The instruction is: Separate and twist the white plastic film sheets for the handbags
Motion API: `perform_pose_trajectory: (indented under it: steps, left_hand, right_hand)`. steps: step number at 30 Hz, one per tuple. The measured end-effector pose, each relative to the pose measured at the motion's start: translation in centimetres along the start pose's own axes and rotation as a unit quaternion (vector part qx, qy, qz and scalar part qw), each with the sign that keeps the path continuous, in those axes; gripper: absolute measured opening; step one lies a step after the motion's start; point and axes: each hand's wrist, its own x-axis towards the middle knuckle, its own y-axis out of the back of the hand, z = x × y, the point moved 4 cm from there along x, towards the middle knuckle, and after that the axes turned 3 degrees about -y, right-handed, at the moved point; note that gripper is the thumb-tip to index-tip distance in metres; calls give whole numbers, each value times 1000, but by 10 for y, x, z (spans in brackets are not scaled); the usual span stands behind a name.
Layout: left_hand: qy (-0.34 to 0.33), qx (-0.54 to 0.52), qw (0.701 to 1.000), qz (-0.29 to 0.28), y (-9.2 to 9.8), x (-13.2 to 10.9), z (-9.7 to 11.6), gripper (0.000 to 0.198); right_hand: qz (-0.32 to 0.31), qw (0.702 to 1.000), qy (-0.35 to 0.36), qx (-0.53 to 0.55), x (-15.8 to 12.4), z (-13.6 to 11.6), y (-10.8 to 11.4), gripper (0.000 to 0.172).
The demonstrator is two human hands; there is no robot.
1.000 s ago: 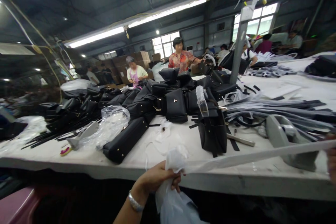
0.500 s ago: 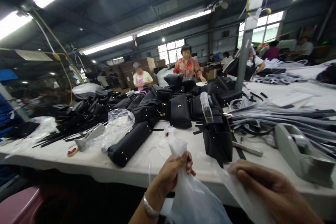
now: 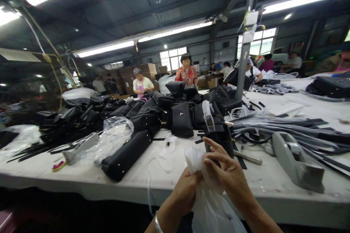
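A whitish translucent plastic bag (image 3: 212, 211) hangs at the table's front edge, its neck gathered upward. My left hand (image 3: 183, 191), with a silver bracelet at the wrist, is closed around that neck. My right hand (image 3: 229, 173) touches the neck from the right, thumb and index finger pinching the plastic while other fingers stretch out. Loose plastic lies under its palm. Just behind my right hand stands a black handbag (image 3: 218, 140), partly covered by my fingers. Another black handbag (image 3: 127, 156) lies on its side to the left.
A grey tape dispenser (image 3: 296, 162) stands right on the white table (image 3: 169, 169). Behind it lie many dark straps (image 3: 284, 127). Black bags are heaped across the middle, beside a post (image 3: 242, 69). Crumpled clear plastic (image 3: 113, 138) lies left. Co-workers (image 3: 187, 72) stand across the table.
My right hand has moved left, bringing the strip of plastic it held to the bag's neck beside my left hand. The view has turned slightly right.
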Motion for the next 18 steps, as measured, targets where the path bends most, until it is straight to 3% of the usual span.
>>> perform_pose_trajectory:
  steps: [4, 8, 18]
  left_hand:
    - [6, 17, 1000, 13, -3, 3, 1, 55]
    - [7, 11, 1000, 19, -3, 5, -1, 58]
    - [44, -23, 998, -29, -6, 6, -11, 58]
  right_hand:
    - [-11, 999, -30, -12, -5, 6, -2, 11]
    - [33, 998, -34, -46, -8, 9, 4, 15]
    - [87, 992, -73, -49, -5, 24, 4, 22]
